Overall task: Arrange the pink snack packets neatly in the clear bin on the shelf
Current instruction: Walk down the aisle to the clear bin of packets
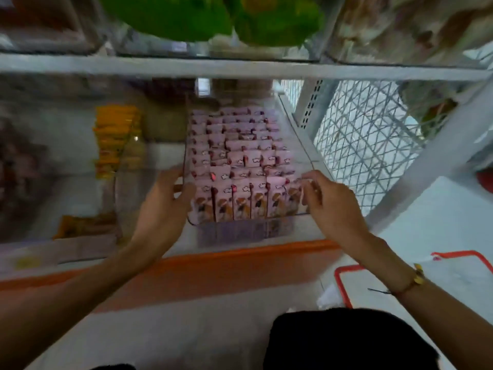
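Gripping the clear bin (pixel 298 145) at its two near corners, both hands reached in under the upper shelf. Left hand (pixel 162 206) had fingers curled round the bin's left wall, thumb on the front beside the packets. Right hand (pixel 334 206) had fingers bent over the right front corner; fingertips (pixel 309 188) blurred against the plastic, so whether they pinched the wall or a packet couldn't be made out. Pink packets (pixel 234 161) stood upright in rows between the two sets of fingers and ran back beyond them, filling the bin; print on them smeared by motion blur. Bin sat on the white shelf (pixel 186 241), just behind its orange edge strip (pixel 213 265).

Left of the left fingers: yellow packets (pixel 117 140) in a neighbouring clear bin, contents hazy. Above the fingers, green bags (pixel 213 17) cut off by the frame top. Right of the right fingers, wire mesh side panel (pixel 368 145). Right wrist wore a bracelet (pixel 416 276). Red-rimmed container (pixel 413 271) below it was partly hidden by the forearm.
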### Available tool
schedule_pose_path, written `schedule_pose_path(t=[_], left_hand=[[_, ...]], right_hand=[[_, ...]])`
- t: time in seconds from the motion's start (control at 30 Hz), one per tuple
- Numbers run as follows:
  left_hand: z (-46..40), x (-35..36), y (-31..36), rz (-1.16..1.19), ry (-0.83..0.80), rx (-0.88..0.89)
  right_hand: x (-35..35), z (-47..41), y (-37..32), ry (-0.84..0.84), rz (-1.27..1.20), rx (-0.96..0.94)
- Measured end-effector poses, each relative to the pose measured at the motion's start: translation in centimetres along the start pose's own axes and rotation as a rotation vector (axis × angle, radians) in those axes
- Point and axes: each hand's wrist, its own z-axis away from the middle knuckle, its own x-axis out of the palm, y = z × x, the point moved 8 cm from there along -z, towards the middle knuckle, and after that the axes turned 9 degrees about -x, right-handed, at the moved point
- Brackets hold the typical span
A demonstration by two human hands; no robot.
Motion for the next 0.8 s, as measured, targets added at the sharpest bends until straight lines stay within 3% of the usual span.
schedule_pose_path(t=[0.17,0.37,0.8], left_hand=[[0.8,0.2,1.3,-0.236,0.102,0.110],[1.5,0.0,2.0,-0.240,0.133,0.100],[0.5,-0.6,3.7,-0.311,0.087,0.089]], right_hand=[[0.0,-0.2,-0.9,-0.035,0.049,-0.028],[-0.4,-1.6,-0.8,-0.161,0.025,0.002],[-2.2,-2.2,-2.4,0.110,-0.031,-0.075]])
